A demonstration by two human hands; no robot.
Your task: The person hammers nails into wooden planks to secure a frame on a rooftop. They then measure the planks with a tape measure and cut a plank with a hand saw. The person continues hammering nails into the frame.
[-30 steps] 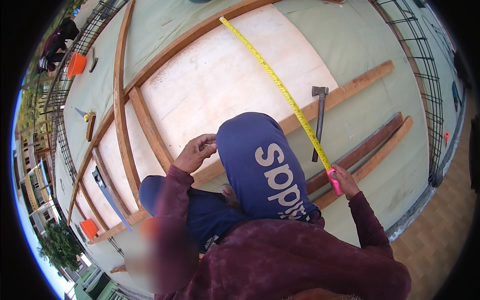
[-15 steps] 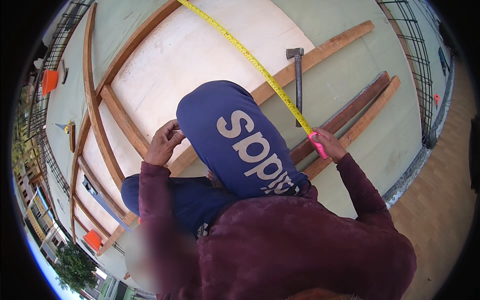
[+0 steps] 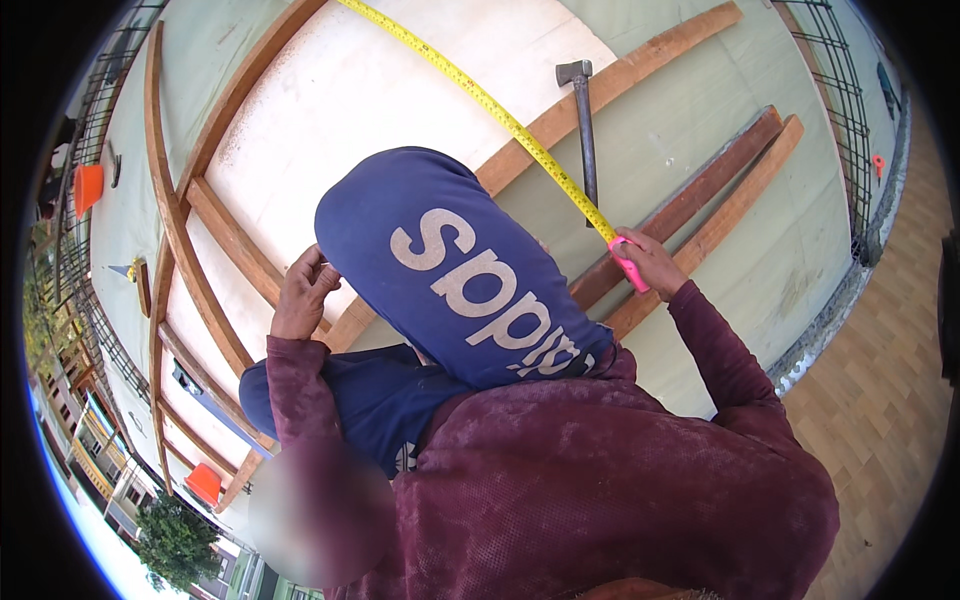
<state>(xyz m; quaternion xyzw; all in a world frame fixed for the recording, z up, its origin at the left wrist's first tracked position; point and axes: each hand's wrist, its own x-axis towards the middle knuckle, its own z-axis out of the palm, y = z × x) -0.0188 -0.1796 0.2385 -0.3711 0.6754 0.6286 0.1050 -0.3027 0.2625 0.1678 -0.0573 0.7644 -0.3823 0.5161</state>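
Note:
My right hand [image 3: 652, 268] grips the pink case of a tape measure [image 3: 628, 264]. Its yellow blade [image 3: 470, 85] stretches out toward the upper left, over the boards and past the top edge of the view. My left hand [image 3: 302, 297] is beside my raised knee in blue trousers, with fingers curled and thumb and fingertips together. Whatever may be between them is too small to make out. Beyond my right hand lies a hatchet-like tool [image 3: 588, 140] with a dark metal head and a dark handle, its head near a long wooden beam [image 3: 630, 78].
Two timbers [image 3: 705, 235] lie side by side under my right hand. A wooden frame [image 3: 225, 225] of crossing beams spreads at left over a pale sheet [image 3: 400, 110]. Orange containers [image 3: 88, 188] stand at far left. Wire mesh [image 3: 845, 120] and a raised edge [image 3: 835, 325] border the right side.
The view has shifted slightly, so most things appear a little further left. My right hand still holds the tape measure with its blade out. My left hand remains by the knee, fingers still curled.

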